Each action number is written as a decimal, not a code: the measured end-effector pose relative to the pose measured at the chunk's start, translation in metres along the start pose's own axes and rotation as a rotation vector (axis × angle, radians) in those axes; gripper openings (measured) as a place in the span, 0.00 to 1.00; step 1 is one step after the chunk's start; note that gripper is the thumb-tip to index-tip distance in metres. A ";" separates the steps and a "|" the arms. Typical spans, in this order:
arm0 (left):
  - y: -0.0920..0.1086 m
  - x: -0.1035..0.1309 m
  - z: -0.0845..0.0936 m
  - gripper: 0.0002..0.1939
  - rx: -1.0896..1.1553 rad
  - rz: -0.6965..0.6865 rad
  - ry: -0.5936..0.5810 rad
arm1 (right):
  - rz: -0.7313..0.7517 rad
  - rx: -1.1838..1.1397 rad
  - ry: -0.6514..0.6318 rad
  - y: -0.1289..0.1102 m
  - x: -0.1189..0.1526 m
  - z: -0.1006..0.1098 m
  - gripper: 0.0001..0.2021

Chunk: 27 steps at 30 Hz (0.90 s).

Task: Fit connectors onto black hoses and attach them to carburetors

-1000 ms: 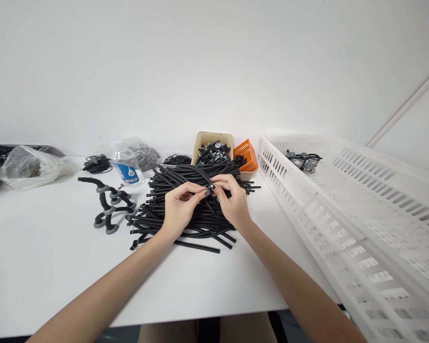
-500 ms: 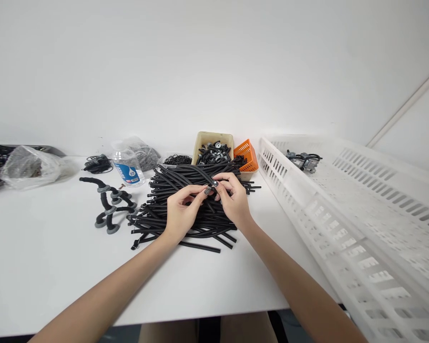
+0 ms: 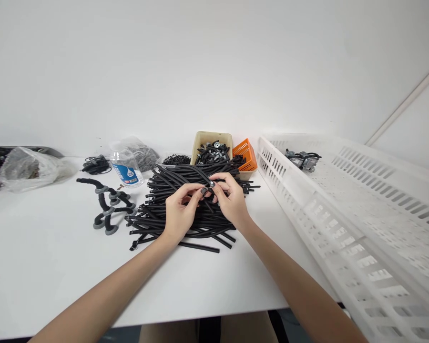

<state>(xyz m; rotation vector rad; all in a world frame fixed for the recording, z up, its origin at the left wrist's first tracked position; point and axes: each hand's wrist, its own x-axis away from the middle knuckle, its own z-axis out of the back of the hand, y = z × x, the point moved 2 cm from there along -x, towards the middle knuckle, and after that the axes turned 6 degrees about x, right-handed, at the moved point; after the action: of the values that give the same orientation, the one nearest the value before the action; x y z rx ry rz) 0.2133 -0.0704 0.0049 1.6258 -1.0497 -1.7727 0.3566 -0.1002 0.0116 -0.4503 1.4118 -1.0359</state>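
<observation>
My left hand [image 3: 182,207] and my right hand [image 3: 231,200] meet fingertip to fingertip over a pile of black rubber tubes [image 3: 175,178]. Both are closed in a pinch. Between them is a small dark piece, mostly hidden by the fingers, so I cannot tell its kind. Many tubes in the pile lie roughly crosswise, some with small clips on their left ends. Left of the pile stands a cluster of short black bent tubes with grey rings [image 3: 109,209].
A clear bottle with a blue label [image 3: 126,170], plastic bags [image 3: 30,169] and coiled black cord [image 3: 95,165] stand left. Behind the pile are a cream bin of small parts [image 3: 194,151] and an orange basket [image 3: 249,155]. A large white crate [image 3: 307,209] fills the right side.
My hands stay in nearly the same place, with the fingertips shifted slightly around the small piece. At the far left edge, part of another person's hand has come into view.
</observation>
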 end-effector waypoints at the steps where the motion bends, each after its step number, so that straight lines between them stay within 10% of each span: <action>1: 0.000 0.000 0.000 0.08 -0.002 0.001 0.003 | 0.002 0.000 -0.005 0.000 0.000 0.000 0.08; 27: -0.002 -0.008 -0.001 0.15 0.132 0.101 -0.037 | 0.003 -0.007 -0.016 -0.006 0.001 -0.002 0.09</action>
<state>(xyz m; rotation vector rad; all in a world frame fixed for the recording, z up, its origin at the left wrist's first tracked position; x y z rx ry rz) 0.2158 -0.0634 0.0082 1.5918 -1.2673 -1.7055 0.3532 -0.1035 0.0154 -0.4600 1.4021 -1.0234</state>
